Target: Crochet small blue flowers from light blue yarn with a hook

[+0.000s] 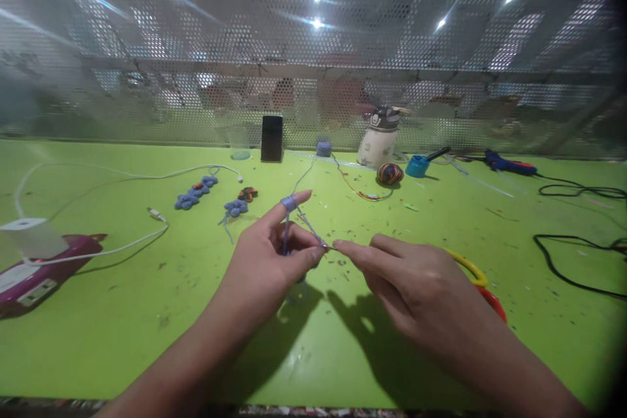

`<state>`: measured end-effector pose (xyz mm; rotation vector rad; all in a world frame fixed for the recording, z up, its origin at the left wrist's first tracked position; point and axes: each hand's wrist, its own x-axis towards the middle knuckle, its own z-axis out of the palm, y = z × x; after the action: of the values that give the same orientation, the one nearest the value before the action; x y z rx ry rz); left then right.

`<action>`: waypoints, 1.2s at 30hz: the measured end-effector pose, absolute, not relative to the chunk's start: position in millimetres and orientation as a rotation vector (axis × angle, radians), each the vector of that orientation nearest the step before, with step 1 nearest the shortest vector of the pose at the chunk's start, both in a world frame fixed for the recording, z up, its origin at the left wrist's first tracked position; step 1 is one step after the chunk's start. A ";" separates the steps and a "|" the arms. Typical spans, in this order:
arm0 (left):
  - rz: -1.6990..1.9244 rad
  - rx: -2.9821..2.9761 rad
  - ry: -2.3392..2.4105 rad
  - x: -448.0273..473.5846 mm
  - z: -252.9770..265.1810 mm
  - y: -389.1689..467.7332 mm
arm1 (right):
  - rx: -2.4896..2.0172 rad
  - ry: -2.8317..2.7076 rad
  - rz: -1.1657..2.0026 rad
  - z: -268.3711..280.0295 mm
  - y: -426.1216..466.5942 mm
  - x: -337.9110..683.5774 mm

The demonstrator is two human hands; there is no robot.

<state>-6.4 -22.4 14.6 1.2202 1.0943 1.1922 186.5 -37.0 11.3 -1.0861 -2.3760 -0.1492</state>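
Evidently the weak spot is where the two hands meet, above the green table (206,366). Left hand (274,251) pinches a small yarn piece (302,278) between thumb and fingers, mostly hidden by them; purple yarn (289,203) wraps the raised index finger and slants down to the pinch. Right hand (416,274) holds a thin metal tool (330,247) in a narrow fingertip grip (how the rear fingers close on it, I cannot tell). Tool tip lies at the left thumb.

Risks, as I judge them: a loop could slip off the tip if the wrapped finger dips and the strand slackens. Wrapped too tight, the yarn could bind instead. The slim tool could roll in so light a hold, splitting the strand or pricking the thumb.

Farther off, the purple yarn ball (323,147) sits near a multicoloured strand (349,187) from the dark-orange ball (390,174); a sharp tug could tangle them. Scissors (465,268) lie just beside the right hand, where a sleeve-side bump could shift them.
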 end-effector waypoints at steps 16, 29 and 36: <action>1.153 1.388 1.150 -6.6 12.2 -22.4 | -1.068 -2.427 -0.319 9.4 -38.4 185.6; 1.048 1.449 1.095 -12.7 16.6 -22.1 | -1.036 -2.472 -0.281 14.3 -39.6 187.9; 1.061 1.452 1.121 -11.4 15.3 -24.0 | -1.071 -2.450 -0.192 11.4 -39.1 185.3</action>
<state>-11.4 -24.0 15.3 1.4518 1.1211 1.0611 185.3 -39.1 11.4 -1.0713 -2.4503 -0.1916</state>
